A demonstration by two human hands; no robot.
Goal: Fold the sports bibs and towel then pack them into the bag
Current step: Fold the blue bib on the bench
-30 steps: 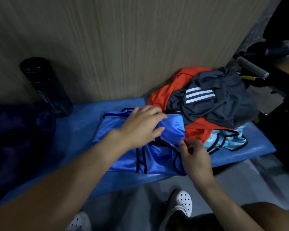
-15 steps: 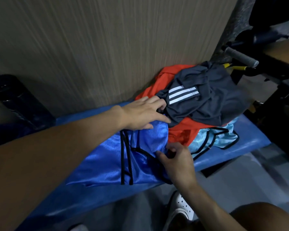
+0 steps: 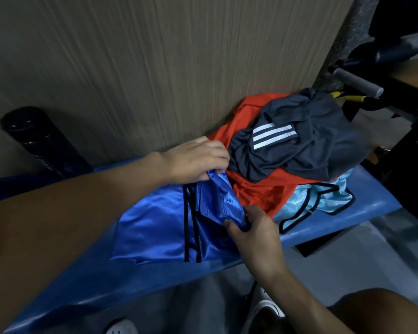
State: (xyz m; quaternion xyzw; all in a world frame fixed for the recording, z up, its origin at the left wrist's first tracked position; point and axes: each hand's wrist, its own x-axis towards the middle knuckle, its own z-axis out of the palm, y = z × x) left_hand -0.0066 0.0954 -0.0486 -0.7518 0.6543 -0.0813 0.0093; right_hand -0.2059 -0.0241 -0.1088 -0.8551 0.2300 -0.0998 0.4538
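Wood-grain wall (image 3: 155, 68) rises behind a blue bench (image 3: 362, 213); a shiny blue bib (image 3: 159, 225) with black trim lies on the bench, just left of a heap of clothes; the left hand (image 3: 196, 160) has its fingers curled round the bib's bunched far right corner; the right hand (image 3: 253, 230) pinches its near right edge between thumb and curled fingers; in the heap a dark grey shirt (image 3: 299, 155) lies on a red garment (image 3: 258, 191), which overlaps a light blue bib (image 3: 323, 201); a black bottle (image 3: 41, 145) stands far left
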